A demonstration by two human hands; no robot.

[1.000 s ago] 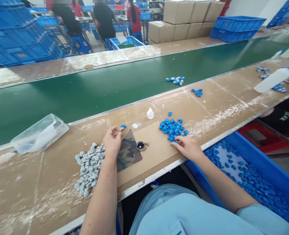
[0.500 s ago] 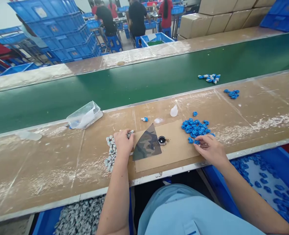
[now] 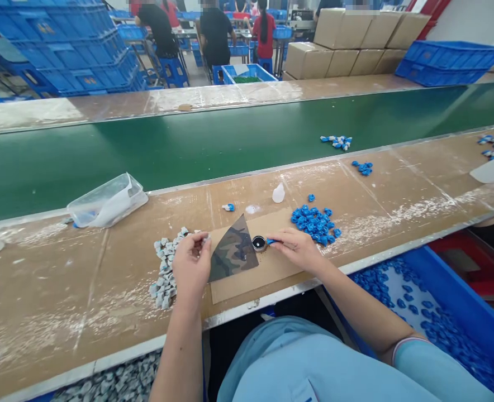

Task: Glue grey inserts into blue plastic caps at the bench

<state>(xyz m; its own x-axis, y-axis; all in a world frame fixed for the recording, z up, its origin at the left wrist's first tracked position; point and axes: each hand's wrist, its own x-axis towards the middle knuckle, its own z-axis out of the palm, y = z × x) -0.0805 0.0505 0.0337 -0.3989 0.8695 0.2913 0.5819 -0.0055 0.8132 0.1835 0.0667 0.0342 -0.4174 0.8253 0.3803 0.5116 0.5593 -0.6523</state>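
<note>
In the head view my left hand (image 3: 191, 261) pinches a small grey piece (image 3: 207, 239) beside the pile of grey pieces (image 3: 163, 276). My right hand (image 3: 298, 249) is closed on a small blue piece (image 3: 270, 242), held at the edge of a little round pot with dark contents (image 3: 259, 243). A camouflage-patterned sheet (image 3: 235, 251) lies left of the pot, on a cardboard sheet (image 3: 226, 293). Right of the pot sits a heap of blue pieces (image 3: 314, 223). One joined blue-and-white piece (image 3: 228, 207) lies behind the sheet.
A green conveyor belt (image 3: 180, 148) runs behind the worktop, carrying a cluster of blue-and-white pieces (image 3: 338, 142). A clear plastic tub (image 3: 108, 204) lies at left, a white teardrop-shaped object (image 3: 279, 193) behind the pot. Blue bins (image 3: 452, 279) stand below the front edge. Several people sit beyond.
My right hand has moved left from the blue heap to the pot with a blue piece. My left hand has lifted a grey piece off the pile. The view has turned right.
</note>
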